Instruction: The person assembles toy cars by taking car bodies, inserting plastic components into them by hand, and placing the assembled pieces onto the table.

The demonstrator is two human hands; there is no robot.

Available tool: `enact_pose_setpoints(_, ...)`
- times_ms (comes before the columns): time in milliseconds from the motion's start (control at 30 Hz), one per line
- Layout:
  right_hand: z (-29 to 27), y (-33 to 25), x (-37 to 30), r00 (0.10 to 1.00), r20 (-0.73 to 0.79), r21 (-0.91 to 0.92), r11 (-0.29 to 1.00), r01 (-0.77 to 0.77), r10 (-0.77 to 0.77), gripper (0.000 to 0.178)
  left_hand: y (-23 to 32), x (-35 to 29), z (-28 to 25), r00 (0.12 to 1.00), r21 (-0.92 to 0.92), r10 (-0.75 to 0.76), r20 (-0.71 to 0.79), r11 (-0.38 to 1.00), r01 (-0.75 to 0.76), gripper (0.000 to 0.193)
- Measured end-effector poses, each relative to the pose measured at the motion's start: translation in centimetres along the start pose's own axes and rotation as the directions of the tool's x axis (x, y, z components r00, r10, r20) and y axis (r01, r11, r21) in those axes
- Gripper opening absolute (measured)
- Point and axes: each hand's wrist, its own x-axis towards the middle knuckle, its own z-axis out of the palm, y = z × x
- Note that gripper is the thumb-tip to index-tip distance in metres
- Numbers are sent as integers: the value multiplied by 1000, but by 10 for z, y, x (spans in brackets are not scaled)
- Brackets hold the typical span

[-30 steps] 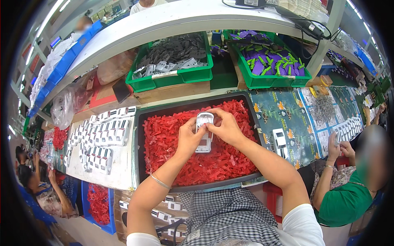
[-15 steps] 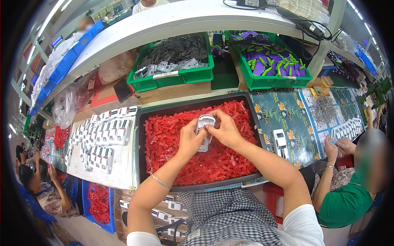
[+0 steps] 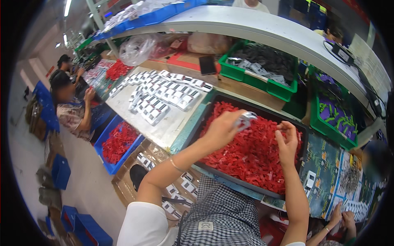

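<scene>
The left hand (image 3: 221, 130) is closed around a small silvery-white part (image 3: 245, 120), holding it above the black tray (image 3: 230, 102) heaped with red plastic pieces (image 3: 250, 151). The right hand (image 3: 287, 141) hangs over the same heap, fingers curled and pinched narrow; whether it grips a red piece cannot be told. On the worktop (image 3: 164, 131) left of the tray lie rows of white and dark parts (image 3: 164, 96). Behind the tray stands a green bin (image 3: 262, 69) of dark parts, with another green bin (image 3: 334, 119) holding purple and green pieces to the right
</scene>
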Motion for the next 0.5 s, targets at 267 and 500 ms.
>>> enact_pose_setpoints(267, -3, 20, 3, 999, 39, -213, 977, 0, 9, 26, -122, -70, -90, 872, 618, -40, -487, 689, 377, 43)
enact_pose_setpoints(500, -1, 17, -2, 991, 129, -368, 930, 5, 46, 16, -171, -115, -92, 976, 909, 21, -216, 369, 193, 39)
